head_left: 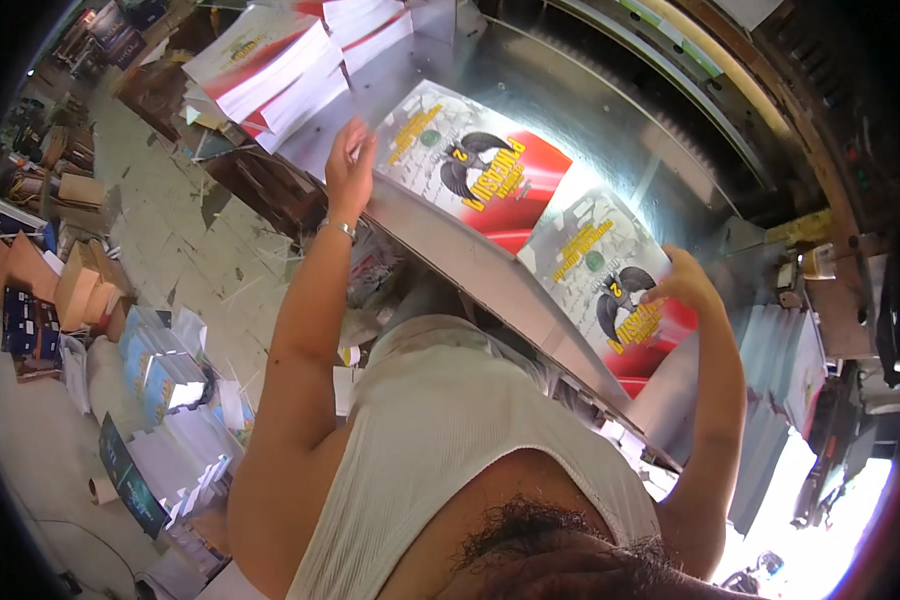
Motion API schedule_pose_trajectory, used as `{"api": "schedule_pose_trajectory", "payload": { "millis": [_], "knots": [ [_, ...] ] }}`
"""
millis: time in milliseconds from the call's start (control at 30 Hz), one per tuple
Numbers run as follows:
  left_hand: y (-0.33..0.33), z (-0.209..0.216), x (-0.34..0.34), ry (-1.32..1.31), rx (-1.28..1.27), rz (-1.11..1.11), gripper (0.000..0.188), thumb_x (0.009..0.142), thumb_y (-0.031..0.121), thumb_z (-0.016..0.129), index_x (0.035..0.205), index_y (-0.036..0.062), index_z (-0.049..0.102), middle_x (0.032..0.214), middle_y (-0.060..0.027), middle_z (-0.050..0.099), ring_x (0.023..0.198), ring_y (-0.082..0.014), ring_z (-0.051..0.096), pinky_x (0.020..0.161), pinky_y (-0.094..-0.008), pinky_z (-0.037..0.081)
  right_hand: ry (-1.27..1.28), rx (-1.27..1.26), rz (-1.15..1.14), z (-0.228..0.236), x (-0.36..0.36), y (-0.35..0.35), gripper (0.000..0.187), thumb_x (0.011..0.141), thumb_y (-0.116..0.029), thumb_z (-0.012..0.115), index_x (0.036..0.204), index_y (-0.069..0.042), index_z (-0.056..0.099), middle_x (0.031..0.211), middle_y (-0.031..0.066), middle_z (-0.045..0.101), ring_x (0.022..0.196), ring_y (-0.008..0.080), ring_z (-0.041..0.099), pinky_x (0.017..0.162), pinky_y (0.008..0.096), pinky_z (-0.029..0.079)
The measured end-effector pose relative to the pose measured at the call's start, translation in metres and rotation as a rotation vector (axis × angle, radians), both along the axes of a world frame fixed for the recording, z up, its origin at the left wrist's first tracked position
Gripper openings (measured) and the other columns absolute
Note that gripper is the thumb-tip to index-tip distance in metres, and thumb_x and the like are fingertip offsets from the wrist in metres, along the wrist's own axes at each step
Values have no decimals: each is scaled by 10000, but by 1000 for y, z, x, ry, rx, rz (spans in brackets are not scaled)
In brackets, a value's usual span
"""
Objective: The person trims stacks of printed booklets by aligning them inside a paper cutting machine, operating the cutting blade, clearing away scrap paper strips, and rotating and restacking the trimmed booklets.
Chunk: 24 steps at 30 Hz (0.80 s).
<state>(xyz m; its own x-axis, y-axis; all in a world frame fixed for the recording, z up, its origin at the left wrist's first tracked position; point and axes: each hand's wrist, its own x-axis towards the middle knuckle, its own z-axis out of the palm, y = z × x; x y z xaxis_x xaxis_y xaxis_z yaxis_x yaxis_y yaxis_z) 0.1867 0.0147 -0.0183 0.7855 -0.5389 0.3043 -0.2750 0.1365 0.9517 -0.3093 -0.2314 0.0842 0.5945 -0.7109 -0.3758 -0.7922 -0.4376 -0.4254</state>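
Two books with matching grey and red covers and a black winged emblem lie on a shiny metal worktable [450, 235]. The left book [470, 165] lies flat. The right book [605, 270] overlaps the red end of the first or rests right against it; I cannot tell which. My right hand [685, 285] grips the right book at its far right edge, with the thumb on the cover. My left hand [351, 168] is beside the left book's left edge, fingers loosely bent and apart, holding nothing.
Stacks of similar books [270, 75] stand at the table's far left end. A machine frame with a long rail [690, 60] borders the far side. Paper stacks [775, 370] stand at right. Scraps litter the floor [170, 200] at left, near cardboard boxes [80, 285] and piled booklets [160, 365].
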Motion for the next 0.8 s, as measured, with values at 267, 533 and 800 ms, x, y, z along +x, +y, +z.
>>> {"api": "schedule_pose_trajectory", "payload": {
  "millis": [267,533,800],
  "knots": [
    [-6,-2,6,-146,1,58,513,972,278,660,1393,14,533,1379,-154,592,1196,-274,618,1015,-354,459,-96,-13,-93,92,-18,86,335,698,-128,749,1003,-6,682,830,58,645,707,112,552,644,263,433],
    [20,14,9,-236,90,90,462,1010,257,591,1391,4,530,1356,-165,592,1090,-262,664,960,-355,503,-176,-428,290,227,32,137,422,615,-155,763,994,1,662,855,79,628,699,163,569,616,308,445],
    [5,16,19,35,9,-153,472,1034,240,501,1441,10,443,1416,-174,511,1110,-278,658,858,-364,577,-481,-689,450,252,100,99,407,720,-149,743,1097,-17,664,977,61,603,846,167,552,739,284,449]
  ]
}}
